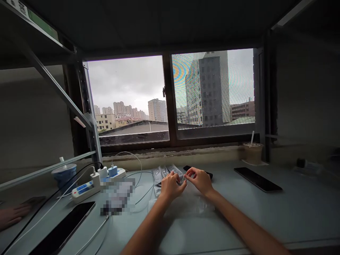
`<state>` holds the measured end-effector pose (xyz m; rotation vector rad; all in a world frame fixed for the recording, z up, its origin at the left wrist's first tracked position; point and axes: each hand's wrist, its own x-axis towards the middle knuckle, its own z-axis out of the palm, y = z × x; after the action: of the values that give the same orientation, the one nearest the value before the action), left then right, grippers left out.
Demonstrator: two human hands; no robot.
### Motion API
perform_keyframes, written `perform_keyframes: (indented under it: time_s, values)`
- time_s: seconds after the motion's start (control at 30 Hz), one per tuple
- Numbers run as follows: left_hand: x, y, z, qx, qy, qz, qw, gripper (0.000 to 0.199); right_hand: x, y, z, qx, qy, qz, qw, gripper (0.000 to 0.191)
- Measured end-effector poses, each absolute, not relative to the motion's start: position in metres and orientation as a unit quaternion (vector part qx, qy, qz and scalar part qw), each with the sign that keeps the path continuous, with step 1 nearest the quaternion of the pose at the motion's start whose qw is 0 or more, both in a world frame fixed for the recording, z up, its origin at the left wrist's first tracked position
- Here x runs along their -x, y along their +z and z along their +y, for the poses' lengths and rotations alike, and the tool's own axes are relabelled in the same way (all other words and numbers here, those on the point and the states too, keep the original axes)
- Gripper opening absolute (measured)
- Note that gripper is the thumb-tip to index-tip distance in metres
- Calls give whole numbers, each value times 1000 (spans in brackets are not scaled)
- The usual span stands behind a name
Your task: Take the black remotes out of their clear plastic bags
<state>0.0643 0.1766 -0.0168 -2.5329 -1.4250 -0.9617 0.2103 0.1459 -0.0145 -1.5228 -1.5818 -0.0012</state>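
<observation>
Clear plastic (187, 203) touches left hand (170, 185) and right hand (201, 181); shelf label (19, 7) illegible.

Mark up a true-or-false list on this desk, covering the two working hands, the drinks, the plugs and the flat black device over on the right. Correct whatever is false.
1. The left hand and right hand are close together at the clear plastic packaging. True.
2. The brown drink stands beside the power strip. False: it stands on the right, near the window; the blue cup is the one beside the strip.
3. Plugs sit in the power strip. True.
4. The black device on the right has a brightly lit screen. False: its face is dark.
5. Another person's hand is at the left edge. True.
</observation>
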Motion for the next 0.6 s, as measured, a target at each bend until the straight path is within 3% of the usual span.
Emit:
perform_keyframes:
  time_s: [0.23,0.6]
  values:
    - [-66,-16,175,824,-300,-478,44,24,-209,-17,145,599,-19,-666,445,15]
    - [-70,-12,171,841,-319,-433,63,17,-203,-20,146,607,11,-706,365,25]
